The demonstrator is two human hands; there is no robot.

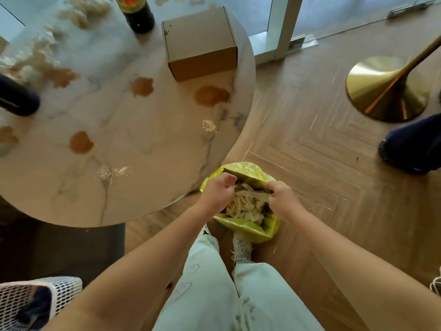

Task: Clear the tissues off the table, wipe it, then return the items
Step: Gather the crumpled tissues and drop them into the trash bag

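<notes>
Far to the left of the hands and near the person's side sits a white mesh basket with something dark inside. Up and left of the left hand spreads the round marble tabletop, marked with brown spills and scattered pale crumbs. Soggy, stained tissues lie along its far left part, well apart from both hands. A dark bottle stands at the far side, and just right of it a closed cardboard box sits near the tabletop's edge.

The left hand has its fingers curled over the rim of a yellow-green bag, gripping the left side of its opening just beside the tabletop's edge. Between the two hands, inside the bag, lies a heap of crumpled used tissues. The right hand pinches the bag's opposite rim with bent fingers. The bag rests on the wooden floor above the person's shoe.

Far right of the right hand, across the floor, stands a gold pedestal base, with a dark shoe below it.
</notes>
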